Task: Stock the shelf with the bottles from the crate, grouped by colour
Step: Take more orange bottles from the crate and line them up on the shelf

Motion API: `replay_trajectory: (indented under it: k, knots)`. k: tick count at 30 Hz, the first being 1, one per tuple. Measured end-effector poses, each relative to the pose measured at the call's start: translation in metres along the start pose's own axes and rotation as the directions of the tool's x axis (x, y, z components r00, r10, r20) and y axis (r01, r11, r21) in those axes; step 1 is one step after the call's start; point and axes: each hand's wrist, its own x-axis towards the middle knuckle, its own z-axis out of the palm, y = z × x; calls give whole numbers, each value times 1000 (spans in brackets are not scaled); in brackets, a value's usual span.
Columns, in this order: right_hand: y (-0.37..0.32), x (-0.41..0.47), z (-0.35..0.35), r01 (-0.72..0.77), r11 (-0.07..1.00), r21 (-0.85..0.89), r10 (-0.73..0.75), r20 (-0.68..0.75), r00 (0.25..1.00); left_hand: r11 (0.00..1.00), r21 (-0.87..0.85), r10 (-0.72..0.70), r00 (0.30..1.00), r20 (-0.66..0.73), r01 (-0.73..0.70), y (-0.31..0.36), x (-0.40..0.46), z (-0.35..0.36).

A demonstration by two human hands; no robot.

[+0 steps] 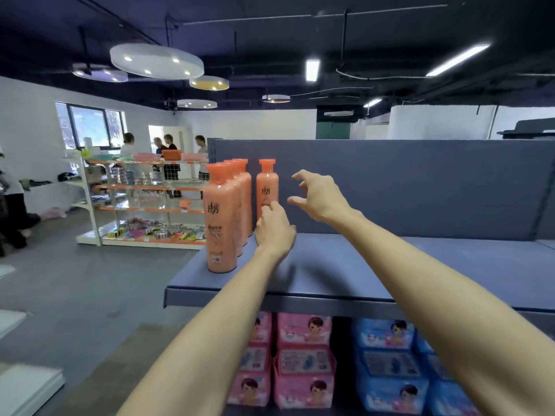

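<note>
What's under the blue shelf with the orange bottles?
Under the blue shelf sit stacked pink packs on the left and blue packs on the right, each with a cartoon child. The person's arms cover part of them, and the dark gap between them hides anything deeper.

bright, even | ceiling lights (312, 70) glare | soft shadow on shelf (345, 265) | wide-angle edge warp, slight blur
</note>
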Motion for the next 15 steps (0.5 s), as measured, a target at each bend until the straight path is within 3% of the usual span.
replay_trajectory:
  k: [6, 12, 15]
  knots:
    - [24, -56, -61, 27, 1000, -4, -27, 41, 999, 1000, 16, -16, 1000, -16, 16, 45, -57, -21]
    - [82, -199, -95, 103, 990, 93, -101, -24, 995, 969, -149, 171, 970, -176, -198, 69, -198, 7]
    - [122, -272, -87, 54, 992, 115, -63, 77, 995, 980, -138, 135, 988, -76, -145, 67, -262, 45]
